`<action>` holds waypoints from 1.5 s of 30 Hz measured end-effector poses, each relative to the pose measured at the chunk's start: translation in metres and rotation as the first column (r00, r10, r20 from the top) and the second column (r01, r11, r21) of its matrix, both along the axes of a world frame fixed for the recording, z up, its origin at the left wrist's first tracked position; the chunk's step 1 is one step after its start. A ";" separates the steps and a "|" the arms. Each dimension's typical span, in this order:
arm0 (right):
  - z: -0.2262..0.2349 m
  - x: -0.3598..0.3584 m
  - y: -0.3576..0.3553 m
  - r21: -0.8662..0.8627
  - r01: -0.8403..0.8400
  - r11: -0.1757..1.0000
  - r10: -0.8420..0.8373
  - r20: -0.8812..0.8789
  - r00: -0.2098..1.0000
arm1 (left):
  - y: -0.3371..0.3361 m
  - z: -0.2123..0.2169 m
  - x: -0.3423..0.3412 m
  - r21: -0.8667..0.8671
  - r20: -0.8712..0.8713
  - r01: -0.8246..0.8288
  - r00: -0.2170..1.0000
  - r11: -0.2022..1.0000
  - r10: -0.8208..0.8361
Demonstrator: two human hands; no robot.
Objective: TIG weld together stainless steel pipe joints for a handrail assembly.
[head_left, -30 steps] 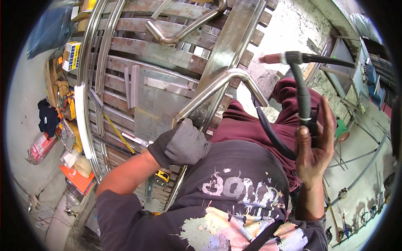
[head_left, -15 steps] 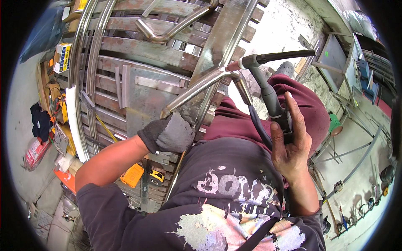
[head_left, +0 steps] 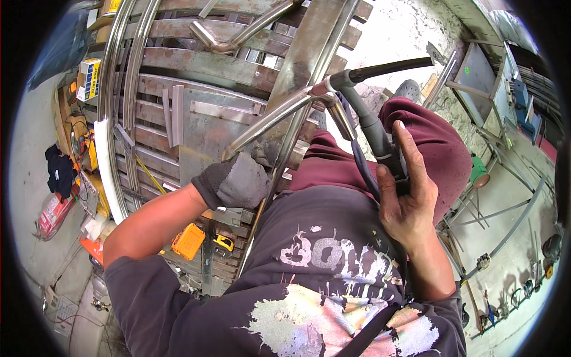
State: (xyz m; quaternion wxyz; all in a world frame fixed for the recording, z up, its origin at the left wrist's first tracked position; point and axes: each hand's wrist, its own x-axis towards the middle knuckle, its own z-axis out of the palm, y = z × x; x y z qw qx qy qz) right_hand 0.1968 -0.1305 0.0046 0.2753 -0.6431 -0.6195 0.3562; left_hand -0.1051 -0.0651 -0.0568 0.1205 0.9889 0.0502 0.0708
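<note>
Since the earlier frame our right hand (head_left: pixel 407 202) has swung the welding torch (head_left: pixel 369 122) down until its tip meets the bent steel tube (head_left: pixel 270 119). That hand grips the dark, ribbed torch handle; our gloved left hand (head_left: pixel 235 181) clenches the tube's lower end — smooth, shiny, curved. The joint itself is hard to make out. Beneath lies a slatted metal frame (head_left: pixel 196 65) on a workshop's grey concrete floor (head_left: pixel 35 131).
</note>
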 end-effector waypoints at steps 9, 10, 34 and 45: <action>-0.003 -0.003 -0.001 0.055 -0.081 0.995 0.078 0.053 0.996 | 0.004 0.013 0.019 -0.404 -0.802 -0.115 0.522 0.908 -0.291; -0.003 -0.002 -0.001 0.067 -0.087 0.994 0.082 0.067 0.994 | -0.002 0.006 0.009 -0.402 -0.804 -0.113 0.519 0.909 -0.291; -0.008 -0.002 -0.004 0.104 -0.081 0.991 0.071 0.097 0.993 | -0.016 -0.012 -0.010 -0.141 -0.366 -0.006 0.929 0.990 -0.047; -0.010 -0.004 -0.006 0.099 -0.059 0.993 0.049 0.101 0.994 | -0.019 -0.023 -0.013 -0.165 -0.236 0.004 0.971 0.986 -0.043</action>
